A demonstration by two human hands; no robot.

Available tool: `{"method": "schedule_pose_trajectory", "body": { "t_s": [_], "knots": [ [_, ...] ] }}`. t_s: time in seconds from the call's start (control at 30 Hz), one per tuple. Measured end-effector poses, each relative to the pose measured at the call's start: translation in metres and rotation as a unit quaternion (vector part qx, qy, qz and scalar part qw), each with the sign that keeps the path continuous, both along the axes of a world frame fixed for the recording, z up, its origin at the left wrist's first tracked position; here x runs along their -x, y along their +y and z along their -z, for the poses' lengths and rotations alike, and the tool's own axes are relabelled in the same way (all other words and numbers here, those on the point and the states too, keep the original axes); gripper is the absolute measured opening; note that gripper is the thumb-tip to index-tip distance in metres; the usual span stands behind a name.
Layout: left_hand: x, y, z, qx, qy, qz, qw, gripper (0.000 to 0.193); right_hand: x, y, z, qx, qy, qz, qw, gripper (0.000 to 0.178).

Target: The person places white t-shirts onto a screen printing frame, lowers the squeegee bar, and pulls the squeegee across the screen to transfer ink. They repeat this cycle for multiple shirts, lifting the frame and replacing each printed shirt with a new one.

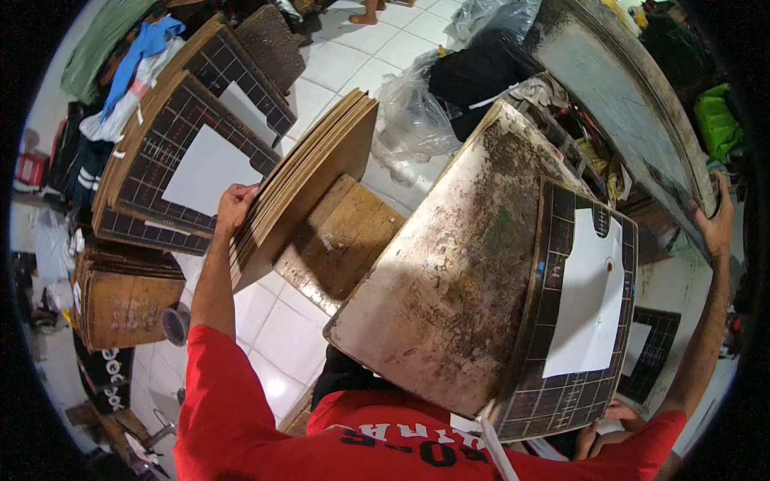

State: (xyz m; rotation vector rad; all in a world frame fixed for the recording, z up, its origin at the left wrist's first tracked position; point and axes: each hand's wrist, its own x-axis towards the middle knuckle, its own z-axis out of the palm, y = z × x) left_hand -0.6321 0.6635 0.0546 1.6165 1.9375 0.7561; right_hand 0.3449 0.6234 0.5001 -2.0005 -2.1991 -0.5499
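Note:
My left hand (236, 207) grips the left edge of a stack of thin wooden boards (341, 140), which stands tilted on its edge on a low wooden stool (345, 240). Out at the far right, my right hand (716, 220) is closed on the edge of a large framed screen (634, 104) with a greyish mesh, held up at a slant. In front of me lies a worn, paint-stained board (449, 280). On its right side is a dark board with a grid (533, 369), carrying a white cut-out paper sheet (589, 297).
Gridded boards with white sheets (212, 168) stand at the left, above a stack of brown boards (132, 305). Clear plastic (409, 112) and black cloth (481, 76) lie beyond the stool. Someone's bare foot (365, 16) shows on the white tiles (365, 36).

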Motion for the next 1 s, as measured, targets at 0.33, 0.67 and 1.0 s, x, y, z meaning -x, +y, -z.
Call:
{"method": "schedule_pose_trajectory", "body": {
  "t_s": [0.33, 0.67, 1.0],
  "knots": [
    [-0.017, -0.007, -0.007, 0.067, -0.173, 0.055, 0.981, 0.029, 0.026, -0.024, 0.018, 0.01, 0.084, 0.036, 0.996, 0.082],
    [-0.04, -0.007, -0.035, -0.174, 0.138, 0.022, 0.975, 0.033, 0.035, -0.027, 0.028, -0.014, 0.068, -0.009, 0.998, 0.077],
    [-0.067, 0.008, -0.136, -0.198, 0.278, -0.117, 0.933, 0.019, 0.043, -0.016, 0.02, -0.044, 0.057, -0.007, 0.997, 0.085]
  ]
}}
